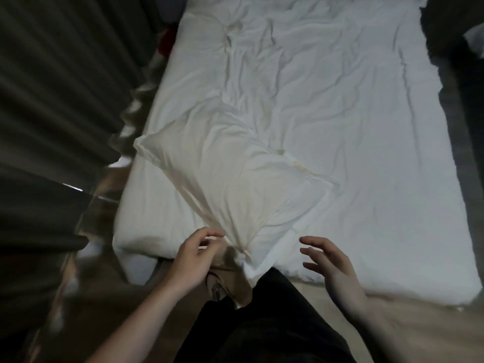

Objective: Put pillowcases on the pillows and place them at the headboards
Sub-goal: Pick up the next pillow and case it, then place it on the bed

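Observation:
A cream pillow (pixel 222 176) in its pillowcase lies diagonally on the near left part of the bed (pixel 366 153), which has a wrinkled white sheet. The pillow's near corner is bunched into a point at the bed's foot edge, and creases in the fabric run toward it. My left hand (pixel 199 255) is at that corner, its fingertips curled and pinching the gathered fabric. My right hand (pixel 332 265) hovers over the bed's near edge to the right of the pillow, with its fingers spread and touching nothing.
A dark pleated curtain (pixel 52 113) hangs along the left side, with a narrow strip of wooden floor (pixel 104 297) between it and the bed. Dark furniture (pixel 455 35) stands at the far right. My dark trousers (pixel 262 323) are below the hands.

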`<act>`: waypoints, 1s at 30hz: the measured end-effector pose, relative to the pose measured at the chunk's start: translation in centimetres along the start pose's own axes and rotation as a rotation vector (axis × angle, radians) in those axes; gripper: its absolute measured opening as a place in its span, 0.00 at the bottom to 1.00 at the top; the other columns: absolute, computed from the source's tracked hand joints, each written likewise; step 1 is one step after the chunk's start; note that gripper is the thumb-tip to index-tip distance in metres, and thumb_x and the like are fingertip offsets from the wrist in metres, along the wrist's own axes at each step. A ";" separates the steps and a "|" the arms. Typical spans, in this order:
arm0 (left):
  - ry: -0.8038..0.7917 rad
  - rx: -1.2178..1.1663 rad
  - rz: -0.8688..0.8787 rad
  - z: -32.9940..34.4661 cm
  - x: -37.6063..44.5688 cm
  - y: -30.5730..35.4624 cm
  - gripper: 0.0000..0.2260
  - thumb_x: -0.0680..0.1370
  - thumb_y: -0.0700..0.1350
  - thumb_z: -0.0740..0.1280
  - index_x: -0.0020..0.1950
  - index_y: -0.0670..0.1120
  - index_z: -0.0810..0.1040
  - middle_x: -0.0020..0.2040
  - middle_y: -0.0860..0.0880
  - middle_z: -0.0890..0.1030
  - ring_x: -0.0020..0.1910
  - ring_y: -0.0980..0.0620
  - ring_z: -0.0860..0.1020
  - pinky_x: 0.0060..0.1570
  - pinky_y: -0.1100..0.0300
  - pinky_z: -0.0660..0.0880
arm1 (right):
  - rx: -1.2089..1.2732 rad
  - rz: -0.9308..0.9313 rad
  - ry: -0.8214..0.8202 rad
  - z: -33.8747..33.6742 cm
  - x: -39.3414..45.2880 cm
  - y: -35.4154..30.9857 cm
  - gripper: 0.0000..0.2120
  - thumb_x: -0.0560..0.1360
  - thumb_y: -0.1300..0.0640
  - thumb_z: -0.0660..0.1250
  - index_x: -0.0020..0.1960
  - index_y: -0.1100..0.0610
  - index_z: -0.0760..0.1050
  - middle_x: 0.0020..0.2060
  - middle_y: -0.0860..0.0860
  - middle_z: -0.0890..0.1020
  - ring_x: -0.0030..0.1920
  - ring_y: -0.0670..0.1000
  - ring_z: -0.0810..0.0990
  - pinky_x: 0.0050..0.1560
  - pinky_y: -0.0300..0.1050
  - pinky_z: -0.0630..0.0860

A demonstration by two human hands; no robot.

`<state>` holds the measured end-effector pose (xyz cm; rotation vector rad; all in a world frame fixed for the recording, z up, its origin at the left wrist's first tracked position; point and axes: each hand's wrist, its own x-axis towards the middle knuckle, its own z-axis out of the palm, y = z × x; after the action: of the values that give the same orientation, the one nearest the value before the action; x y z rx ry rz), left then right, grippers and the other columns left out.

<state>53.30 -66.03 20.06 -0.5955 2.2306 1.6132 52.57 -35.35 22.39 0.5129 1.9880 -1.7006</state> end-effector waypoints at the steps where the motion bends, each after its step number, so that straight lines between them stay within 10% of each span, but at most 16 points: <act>1: -0.024 0.034 0.012 -0.8 1.3 0.1 0.08 0.73 0.55 0.71 0.47 0.54 0.85 0.48 0.57 0.86 0.48 0.61 0.83 0.46 0.71 0.74 | 0.027 -0.002 0.035 0.5 0.0 0.0 0.11 0.82 0.56 0.65 0.59 0.46 0.83 0.58 0.45 0.84 0.55 0.46 0.85 0.65 0.60 0.78; 6: -0.090 0.164 -0.021 -2.9 8.2 0.7 0.05 0.79 0.43 0.72 0.49 0.53 0.85 0.48 0.61 0.86 0.50 0.63 0.83 0.49 0.69 0.74 | 0.128 -0.003 0.147 2.3 2.1 0.7 0.11 0.82 0.59 0.65 0.57 0.49 0.84 0.58 0.44 0.85 0.59 0.47 0.83 0.62 0.56 0.81; 18: -0.073 0.505 0.016 -7.9 27.6 5.1 0.01 0.77 0.48 0.73 0.46 0.53 0.85 0.49 0.55 0.86 0.50 0.52 0.82 0.52 0.58 0.73 | 0.132 0.088 0.269 4.0 14.0 1.0 0.09 0.81 0.58 0.67 0.58 0.51 0.82 0.58 0.47 0.84 0.59 0.48 0.82 0.55 0.50 0.82; 30: -0.009 0.882 -0.152 -12.5 50.1 0.7 0.39 0.73 0.64 0.73 0.79 0.47 0.68 0.77 0.38 0.68 0.73 0.36 0.72 0.73 0.46 0.70 | -0.045 0.333 0.632 3.2 28.3 6.3 0.38 0.76 0.43 0.72 0.80 0.53 0.61 0.77 0.59 0.67 0.75 0.62 0.70 0.71 0.60 0.71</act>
<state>9.62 -84.92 0.04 -0.4665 2.4927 0.4434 33.30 -38.12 0.71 1.4169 2.1708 -1.3836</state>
